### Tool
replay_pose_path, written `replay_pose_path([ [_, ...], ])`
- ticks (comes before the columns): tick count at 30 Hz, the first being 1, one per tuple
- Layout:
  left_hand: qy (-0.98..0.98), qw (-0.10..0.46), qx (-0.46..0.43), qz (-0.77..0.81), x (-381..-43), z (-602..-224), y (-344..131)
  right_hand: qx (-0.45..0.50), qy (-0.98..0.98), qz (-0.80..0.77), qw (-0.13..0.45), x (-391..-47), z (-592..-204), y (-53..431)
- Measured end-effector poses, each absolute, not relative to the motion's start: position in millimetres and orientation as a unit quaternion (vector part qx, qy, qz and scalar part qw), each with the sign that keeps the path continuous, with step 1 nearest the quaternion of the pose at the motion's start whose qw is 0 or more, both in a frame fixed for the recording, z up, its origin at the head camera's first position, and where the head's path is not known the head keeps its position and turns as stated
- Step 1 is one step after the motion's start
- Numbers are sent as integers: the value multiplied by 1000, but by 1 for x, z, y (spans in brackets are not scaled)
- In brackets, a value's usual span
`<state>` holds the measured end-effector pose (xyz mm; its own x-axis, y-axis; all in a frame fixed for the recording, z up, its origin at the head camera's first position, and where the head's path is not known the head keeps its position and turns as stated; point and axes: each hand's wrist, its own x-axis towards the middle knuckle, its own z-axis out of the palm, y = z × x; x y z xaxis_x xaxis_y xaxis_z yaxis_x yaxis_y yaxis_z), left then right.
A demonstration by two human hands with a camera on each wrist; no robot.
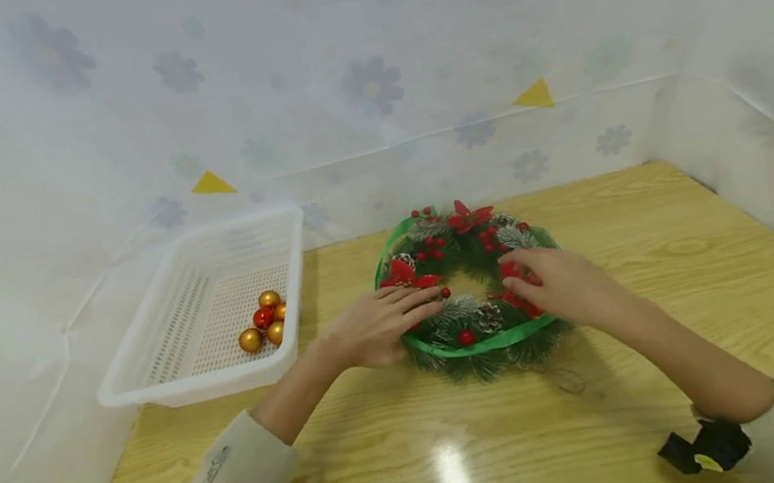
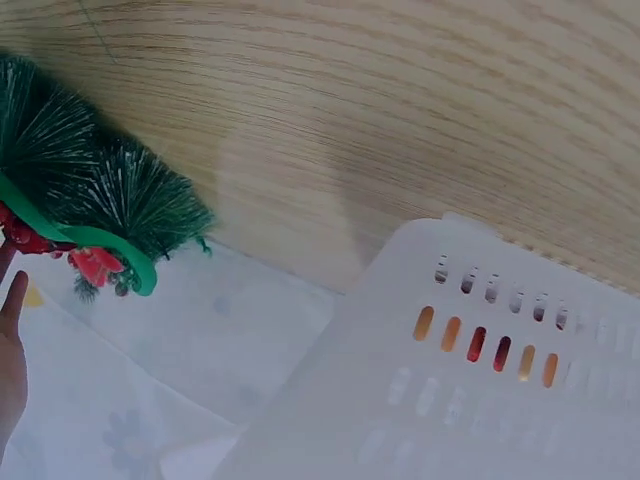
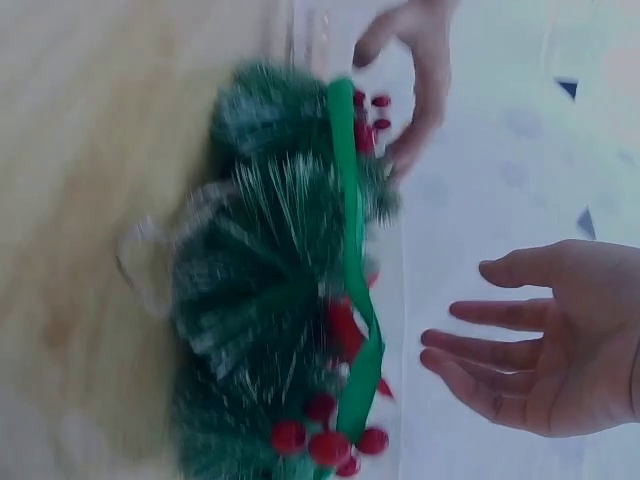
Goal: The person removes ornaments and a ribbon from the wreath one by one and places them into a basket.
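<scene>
A green Christmas wreath [image 1: 470, 250] lies on the table with red flowers, berries and pinecones on it. A green ribbon [image 1: 479, 346] runs loosely around its outside. My left hand [image 1: 380, 325] is at the wreath's left side, fingers stretched over a red flower [image 1: 402, 274]. Over the right side, my right hand [image 1: 571, 282] has its fingers spread above another red flower [image 1: 520, 301]. The right wrist view shows that right hand [image 3: 545, 345] apart from the wreath, holding nothing.
To the left stands a white plastic basket [image 1: 154, 381] with perforated sides. Gold balls [image 1: 250, 341] and a red ball [image 1: 263, 317] lie inside it. A thin string loop [image 1: 568, 381] lies by the wreath's front edge. White flowered sheeting [image 1: 360, 47] closes off the back and sides.
</scene>
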<state>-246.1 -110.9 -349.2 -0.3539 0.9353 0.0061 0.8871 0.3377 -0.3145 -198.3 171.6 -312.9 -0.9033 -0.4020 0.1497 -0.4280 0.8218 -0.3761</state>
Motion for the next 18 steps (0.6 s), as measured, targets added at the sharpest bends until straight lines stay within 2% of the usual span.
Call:
replay_pose_path([
  [6,-851,95,-509,94,-231,-345,-83,249,-949,188,52,-253,-319,208],
  [10,-849,119,-498,134,-227,-353,-64,286,-935,210,20,-284,-342,226],
  [14,-839,137,-504,153,-226,-362,-60,320,-909,267,-23,-295,-359,231],
  [18,-833,150,-514,137,-226,-366,-63,326,-903,277,-29,-291,-363,232],
])
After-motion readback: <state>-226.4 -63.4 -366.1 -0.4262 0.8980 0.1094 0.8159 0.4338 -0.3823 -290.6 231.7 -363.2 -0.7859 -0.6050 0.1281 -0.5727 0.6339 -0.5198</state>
